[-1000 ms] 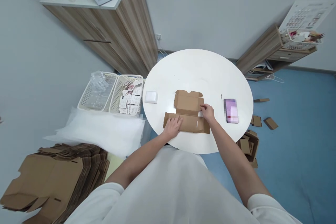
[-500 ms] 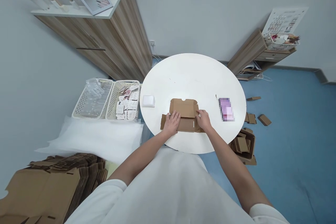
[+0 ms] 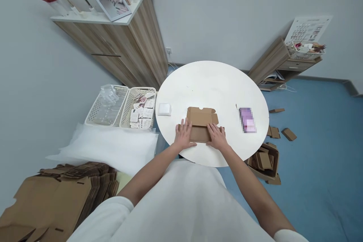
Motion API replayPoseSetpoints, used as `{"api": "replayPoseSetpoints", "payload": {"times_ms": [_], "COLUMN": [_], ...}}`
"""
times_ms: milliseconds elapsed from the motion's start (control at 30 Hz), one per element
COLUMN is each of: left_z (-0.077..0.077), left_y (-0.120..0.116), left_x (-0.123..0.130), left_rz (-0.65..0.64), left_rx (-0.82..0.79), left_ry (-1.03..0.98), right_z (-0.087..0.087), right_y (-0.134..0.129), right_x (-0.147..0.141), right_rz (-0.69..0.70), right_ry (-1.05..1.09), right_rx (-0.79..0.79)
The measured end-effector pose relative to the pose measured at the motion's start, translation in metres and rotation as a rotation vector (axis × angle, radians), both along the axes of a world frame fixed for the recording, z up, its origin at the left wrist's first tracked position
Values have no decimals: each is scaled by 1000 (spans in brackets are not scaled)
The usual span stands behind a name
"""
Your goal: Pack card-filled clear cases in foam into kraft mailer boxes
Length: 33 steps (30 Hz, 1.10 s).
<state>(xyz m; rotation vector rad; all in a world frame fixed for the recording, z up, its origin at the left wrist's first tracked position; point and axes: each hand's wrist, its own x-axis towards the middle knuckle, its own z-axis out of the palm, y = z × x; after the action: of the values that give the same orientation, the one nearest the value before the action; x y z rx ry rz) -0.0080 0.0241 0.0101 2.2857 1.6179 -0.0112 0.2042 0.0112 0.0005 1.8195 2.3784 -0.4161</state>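
Note:
A brown cardboard box point(image 3: 200, 116), partly folded, lies on the round white table point(image 3: 210, 83), its lid panel spread out at the far side. At the box's left end, my left hand point(image 3: 183, 135) grips the near part, fingers reaching over the side flap and thumb along the front edge. My right hand point(image 3: 217, 136) grips the opposite end in the same way, with its fingers over the right side wall. Parts of the side flaps are hidden under both hands.
On the table are a white stack of small sheets point(image 3: 164, 109) and a pixelated purple item point(image 3: 247, 120). Left of it stand a basket of cards point(image 3: 141, 109), a basket of clear plastic point(image 3: 106, 107), white sheeting point(image 3: 110, 140) and stacked flat cardboard point(image 3: 53, 200). A box-filled bin point(image 3: 263, 160) sits right.
My left hand has moved from lying across the box to its left end. My right hand has come down from the lid's corner to the near part's right end. The view has shifted slightly.

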Motion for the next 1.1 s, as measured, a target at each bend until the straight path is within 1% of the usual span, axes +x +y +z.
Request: {"api": "replayPoseSetpoints", "payload": {"times_ms": [67, 100, 133, 167, 233, 267, 333, 400, 533, 633, 733, 833, 933, 1100], "left_z": [-4, -8, -12, -17, -25, -27, -29, -27, -18, -14, -15, -16, -16, -12], "left_y": [-11, -15, -19, -22, -24, -23, -19, -13, -6, -7, -8, -5, 0, 8], "left_x": [-17, -26, -34, -40, -49, -50, -48, -42, -27, -18, -15, -16, -19, -22], "left_rz": [279, 418, 508, 534, 536, 539, 586, 620, 551, 532, 524, 539, 536, 477], "left_rx": [-41, -88, -150, -204, -263, -287, -328, -377, -422, -409, -376, -338, -344, -355], "left_ry": [-59, -90, -135, -194, -311, -362, -441, -506, -592, -601, -584, -496, -416, -312], "right_z": [-1, -1, -1, -1, -1, -1, -1, 0, 0, -2, -3, -3, -1, 3], "right_y": [0, 0, 0, 0, 0, 1, 2, 3, 4, 3, 2, 1, 2, 6], "right_x": [1, 1, 0, 0, -2, -4, -7, -10, -17, -22, -24, -24, -24, -22], "right_rz": [-1, -2, -2, -4, -6, -5, -2, 3, 5, -7, -15, -9, 4, 48], "right_ry": [13, 21, 31, 40, 58, 66, 78, 85, 87, 87, 86, 88, 87, 85], "right_rx": [-5, -9, -13, -17, -27, -34, -43, -49, -63, -66, -60, -56, -62, -71]}}
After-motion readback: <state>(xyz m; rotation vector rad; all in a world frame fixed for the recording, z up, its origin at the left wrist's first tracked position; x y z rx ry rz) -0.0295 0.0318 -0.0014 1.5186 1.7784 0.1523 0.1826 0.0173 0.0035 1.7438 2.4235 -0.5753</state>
